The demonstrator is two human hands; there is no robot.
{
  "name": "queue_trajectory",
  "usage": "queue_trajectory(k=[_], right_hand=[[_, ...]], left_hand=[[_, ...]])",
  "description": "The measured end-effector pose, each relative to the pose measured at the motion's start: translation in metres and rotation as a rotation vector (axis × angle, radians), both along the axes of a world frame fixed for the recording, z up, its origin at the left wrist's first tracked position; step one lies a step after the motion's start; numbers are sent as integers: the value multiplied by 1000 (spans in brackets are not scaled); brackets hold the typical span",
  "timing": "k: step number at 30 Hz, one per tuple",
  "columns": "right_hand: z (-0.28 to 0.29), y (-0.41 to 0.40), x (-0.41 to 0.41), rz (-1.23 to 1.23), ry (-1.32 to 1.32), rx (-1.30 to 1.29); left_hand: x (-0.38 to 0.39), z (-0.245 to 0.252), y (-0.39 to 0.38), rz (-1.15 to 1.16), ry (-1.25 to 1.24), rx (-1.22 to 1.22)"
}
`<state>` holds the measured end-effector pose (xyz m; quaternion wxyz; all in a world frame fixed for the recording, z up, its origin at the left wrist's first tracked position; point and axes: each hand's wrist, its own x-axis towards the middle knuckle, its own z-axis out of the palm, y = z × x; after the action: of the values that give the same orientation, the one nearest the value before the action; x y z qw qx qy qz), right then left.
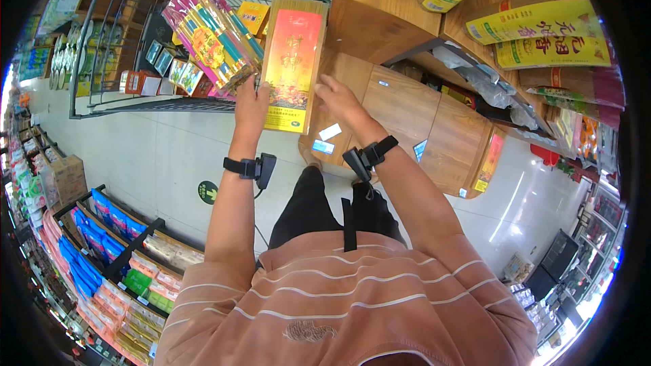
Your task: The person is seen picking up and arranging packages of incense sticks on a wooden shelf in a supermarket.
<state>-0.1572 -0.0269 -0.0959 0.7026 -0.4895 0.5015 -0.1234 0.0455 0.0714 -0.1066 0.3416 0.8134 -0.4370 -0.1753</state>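
Observation:
A long incense box (289,66) with a red-to-yellow printed front is in front of me, partly over the shopping cart. My left hand (249,101) grips its left edge, the thumb at the front and the other fingers mostly hidden. At the opposite edge is my right hand (341,99), its thumb and fingertips against the box. Clear-wrapped bundles of incense sticks (213,43), pink with teal and gold, lie in the cart just beyond my left hand. Beside them shows a small yellow box (253,16).
The wire shopping cart (81,66) also holds several small boxes (185,75). A wooden display stand (396,107) is at my right, with yellow-labelled incense packs (539,23) on its upper shelf. Shelves of packaged goods (109,223) stand at my left.

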Motion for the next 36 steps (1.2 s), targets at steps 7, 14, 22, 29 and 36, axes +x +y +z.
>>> queue_trajectory(k=[7, 14, 22, 29, 36], right_hand=[[-9, -8, 13, 91, 44, -114], [10, -14, 14, 107, 67, -124], [65, -3, 6, -75, -226, 76], [140, -12, -15, -37, -484, -77], [237, -10, -74, 4, -577, -189]], left_hand=[[-2, 3, -8, -63, 142, 55], [-8, 14, 3, -47, 106, 14], [-30, 57, 11, 137, 489, -152], [-64, 153, 16, 134, 703, -486], [-99, 235, 9, 60, 1027, -620]])
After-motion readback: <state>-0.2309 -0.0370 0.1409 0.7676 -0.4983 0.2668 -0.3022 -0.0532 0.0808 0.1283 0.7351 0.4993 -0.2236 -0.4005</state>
